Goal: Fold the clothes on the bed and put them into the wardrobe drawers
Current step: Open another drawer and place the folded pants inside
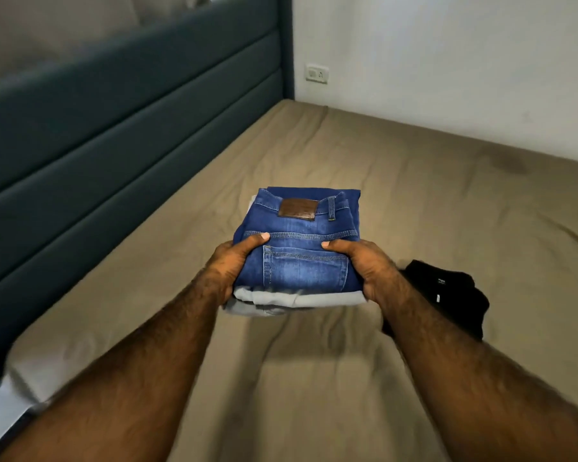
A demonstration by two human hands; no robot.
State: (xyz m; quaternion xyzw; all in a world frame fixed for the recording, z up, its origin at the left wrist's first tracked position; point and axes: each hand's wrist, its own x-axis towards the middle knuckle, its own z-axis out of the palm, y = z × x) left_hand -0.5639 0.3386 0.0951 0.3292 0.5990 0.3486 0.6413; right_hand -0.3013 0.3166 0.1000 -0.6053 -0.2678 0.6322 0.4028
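A folded pair of blue jeans (301, 241) with a brown leather patch lies on top of a folded grey garment (281, 300). I hold this stack above the bed (414, 201). My left hand (232, 265) grips its left side, thumb on the denim and fingers hidden underneath. My right hand (364, 265) grips the right side the same way. A black garment (447, 295) lies on the sheet just right of my right forearm, partly hidden by it.
The tan sheet spreads out all around the stack. A dark teal padded headboard (114, 145) runs along the left. A white wall with a socket (317, 73) stands behind the bed. The mattress corner shows at lower left.
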